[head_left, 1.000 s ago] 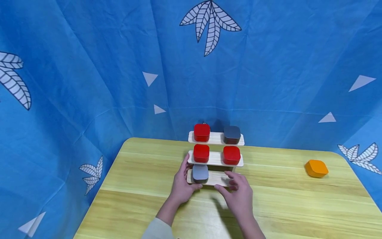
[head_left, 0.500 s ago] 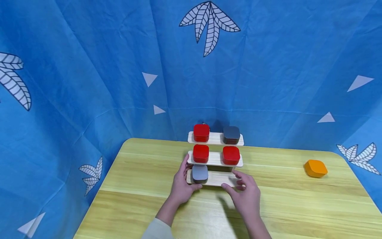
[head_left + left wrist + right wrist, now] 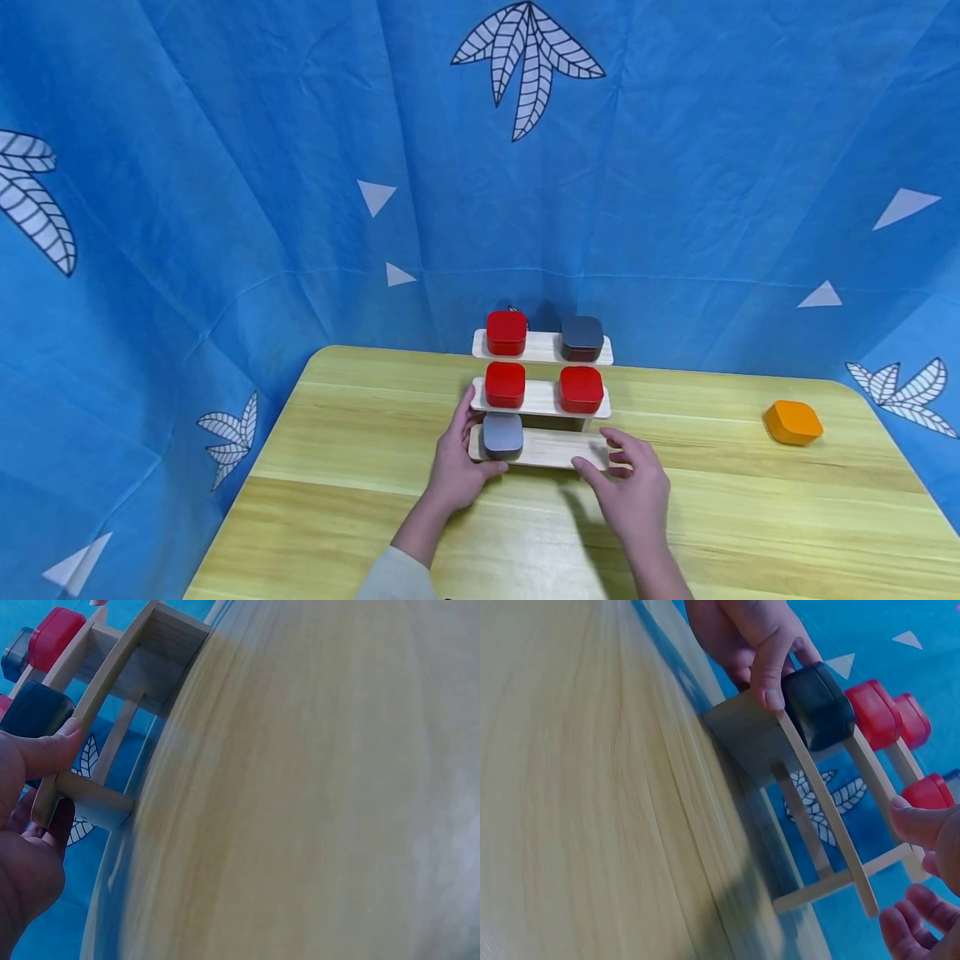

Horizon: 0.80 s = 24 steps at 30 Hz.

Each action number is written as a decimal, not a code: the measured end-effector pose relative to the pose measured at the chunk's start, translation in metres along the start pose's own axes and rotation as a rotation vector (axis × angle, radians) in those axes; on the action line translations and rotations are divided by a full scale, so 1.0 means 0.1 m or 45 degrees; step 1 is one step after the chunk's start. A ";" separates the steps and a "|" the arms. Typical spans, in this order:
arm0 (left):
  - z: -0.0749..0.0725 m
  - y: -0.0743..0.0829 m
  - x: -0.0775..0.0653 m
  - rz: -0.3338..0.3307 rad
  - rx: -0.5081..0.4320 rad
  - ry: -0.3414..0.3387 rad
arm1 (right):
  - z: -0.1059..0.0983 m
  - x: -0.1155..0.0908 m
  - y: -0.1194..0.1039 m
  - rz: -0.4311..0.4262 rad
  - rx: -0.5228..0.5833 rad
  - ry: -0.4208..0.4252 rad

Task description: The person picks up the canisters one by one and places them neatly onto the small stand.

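A small three-tier wooden rack stands on the table. On its lowest shelf, at the left, sits a grey rounded square block. My left hand grips that shelf's left end, thumb on the front edge beside the block and fingers around the end, as the left wrist view shows. At the right end my right hand hovers, thumb and fingers spread apart; in the right wrist view a gap shows between its fingers and the shelf. Two red blocks occupy the middle shelf.
The top shelf bears another red block at left and a dark block at right. An orange block lies alone on the wooden table, far right. A blue curtain hangs behind the table.
My right hand has slid rightward along the lowest shelf to its right end, uncovering more of the bare shelf. The left hand, the rack and the blocks have stayed put.
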<state>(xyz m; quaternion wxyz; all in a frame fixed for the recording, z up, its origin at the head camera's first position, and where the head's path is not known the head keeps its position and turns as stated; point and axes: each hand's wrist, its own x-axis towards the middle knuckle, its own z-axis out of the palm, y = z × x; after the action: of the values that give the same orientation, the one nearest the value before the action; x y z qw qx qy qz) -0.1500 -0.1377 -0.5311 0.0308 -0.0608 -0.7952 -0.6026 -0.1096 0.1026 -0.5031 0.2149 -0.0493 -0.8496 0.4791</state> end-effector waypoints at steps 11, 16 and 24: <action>-0.01 0.00 -0.01 0.006 -0.005 -0.005 | -0.11 0.06 0.12 -0.017 -0.038 0.079; -0.01 -0.01 0.00 0.007 -0.016 -0.009 | -0.16 0.08 0.16 -0.018 -0.025 0.111; 0.00 -0.02 -0.01 0.014 -0.014 -0.004 | -0.23 0.11 0.24 -0.018 -0.049 0.134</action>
<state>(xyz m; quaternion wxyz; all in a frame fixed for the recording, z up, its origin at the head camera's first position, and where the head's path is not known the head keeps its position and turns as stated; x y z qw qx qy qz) -0.1496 -0.1381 -0.5332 0.0323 -0.0662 -0.7915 -0.6067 -0.1135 0.1370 -0.5091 0.2616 -0.0723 -0.8465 0.4580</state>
